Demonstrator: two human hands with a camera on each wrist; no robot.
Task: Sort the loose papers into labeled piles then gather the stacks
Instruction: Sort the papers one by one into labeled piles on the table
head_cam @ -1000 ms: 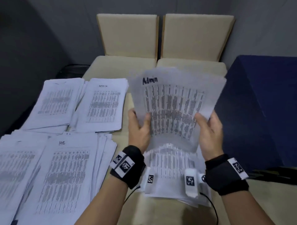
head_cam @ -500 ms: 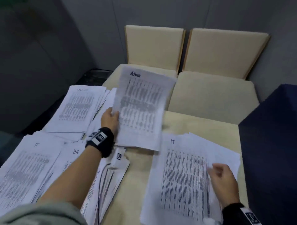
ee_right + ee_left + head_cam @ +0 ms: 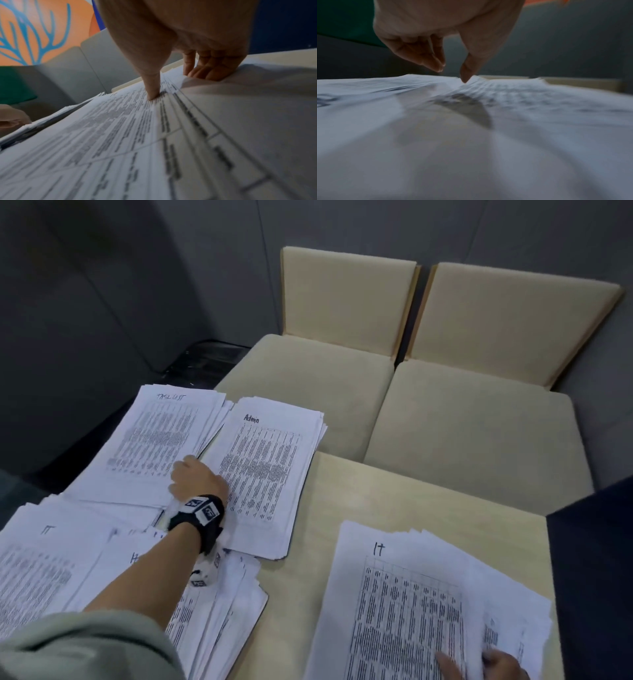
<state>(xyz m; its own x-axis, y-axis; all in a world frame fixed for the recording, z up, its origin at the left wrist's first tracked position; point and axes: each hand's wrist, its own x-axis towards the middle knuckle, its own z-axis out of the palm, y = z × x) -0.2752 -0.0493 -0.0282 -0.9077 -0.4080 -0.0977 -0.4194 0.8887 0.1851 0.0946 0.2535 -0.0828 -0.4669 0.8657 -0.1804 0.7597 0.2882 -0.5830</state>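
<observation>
The sheet headed "Admin" lies flat on top of the Admin pile (image 3: 270,470) at the far middle of the table. My left hand (image 3: 193,475) hovers at that pile's left edge, beside the Task List pile (image 3: 154,436). In the left wrist view my left hand (image 3: 452,75) has its fingers loosely curled, holding nothing, with the thumb tip touching paper. The loose stack (image 3: 404,604) at the near right shows a sheet headed "It". My right hand (image 3: 476,664) pinches its top sheet; the right wrist view shows the thumb (image 3: 152,93) on the print and the fingers (image 3: 211,73) curled round the sheet's edge.
An IT pile (image 3: 37,573) and a pile partly hidden under my forearm (image 3: 219,607) lie at the near left. Bare wooden table (image 3: 394,501) shows between the piles. Two beige chairs (image 3: 346,344) stand beyond the far edge. A dark blue panel (image 3: 596,577) bounds the right side.
My left hand carried the Admin sheet left and forward, laid it on the Admin pile and let go. My right hand dropped to the loose stack and took hold of the "It" sheet.
</observation>
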